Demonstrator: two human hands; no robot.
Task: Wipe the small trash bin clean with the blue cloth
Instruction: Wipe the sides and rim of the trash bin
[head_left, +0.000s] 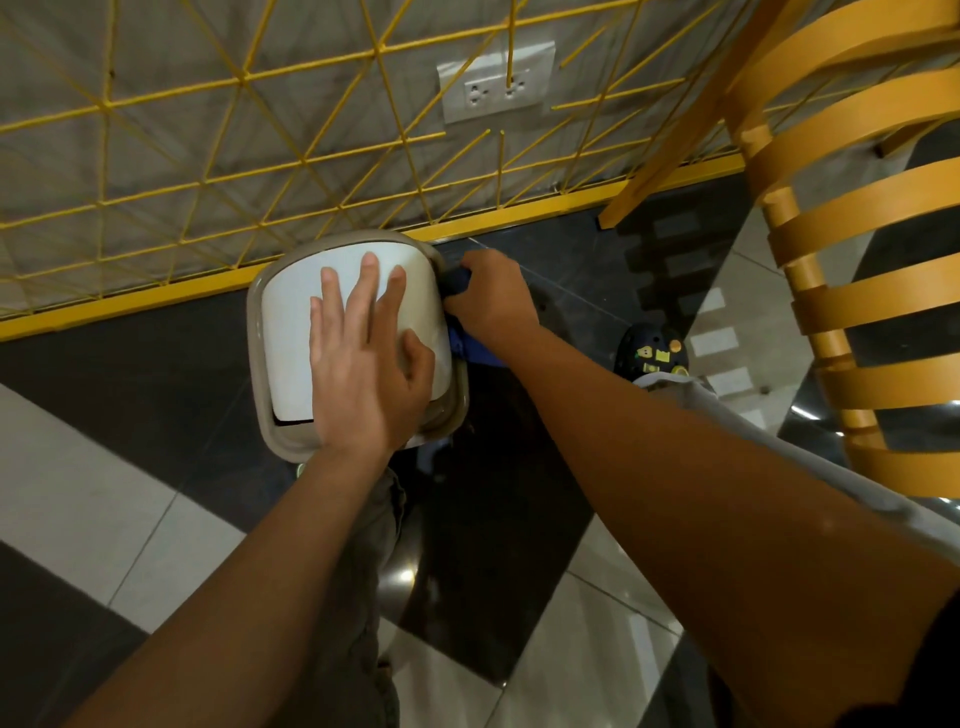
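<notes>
Mid-wipe. Steadying small trash bin (291, 332), centre frame, with flat, spread left hand (363, 364); pressing blue cloth (475, 354), bunched in curled right hand (491, 296), on its 3 o'clock side. Next, likely: sweep toward 12 o'clock

Behind the trash bin (291, 338) a yellow grid fence (156, 296) blocks passage; right of it lies free floor (571, 291), then a wooden chair (883, 293).

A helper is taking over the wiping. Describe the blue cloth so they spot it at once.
Find the big yellow wire grid; in front of its base is the small trash bin with a white lid. The blue cloth is bunched against the bin's right side, gripped by the right hand. Nothing else by the bin is blue fabric.
</notes>
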